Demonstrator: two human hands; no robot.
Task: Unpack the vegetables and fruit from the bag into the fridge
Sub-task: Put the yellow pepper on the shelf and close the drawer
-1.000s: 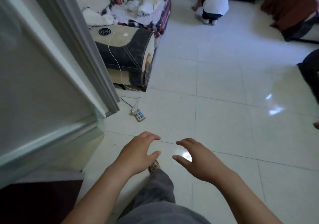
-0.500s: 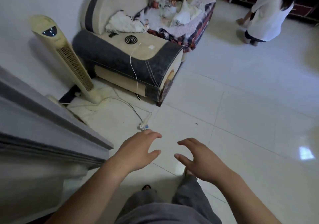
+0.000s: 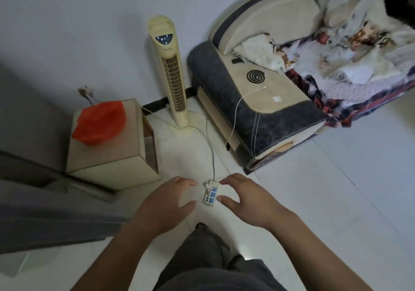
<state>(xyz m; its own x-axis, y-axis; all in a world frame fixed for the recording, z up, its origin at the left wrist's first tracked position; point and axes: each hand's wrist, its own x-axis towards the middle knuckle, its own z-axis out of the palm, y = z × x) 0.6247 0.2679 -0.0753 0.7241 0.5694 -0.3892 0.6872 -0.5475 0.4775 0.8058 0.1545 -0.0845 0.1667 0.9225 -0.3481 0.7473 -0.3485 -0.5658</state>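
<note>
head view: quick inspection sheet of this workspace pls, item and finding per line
surface: pale tiled floor, glossy, no spill seen
job's things: red bag sits on a cardboard box; contents hidden; no loose produce seen
clutter: laundry pile on the sofa; mosquito coil on its armrest
grippers: left hand and right hand open, holding nothing
cables: power strip lies on the floor in the walking path, white cable running toward the fan; thin cord hangs off the armrest
surroundings: tower fan upright by the wall; grey panel at left, cannot tell if it is the fridge
</note>
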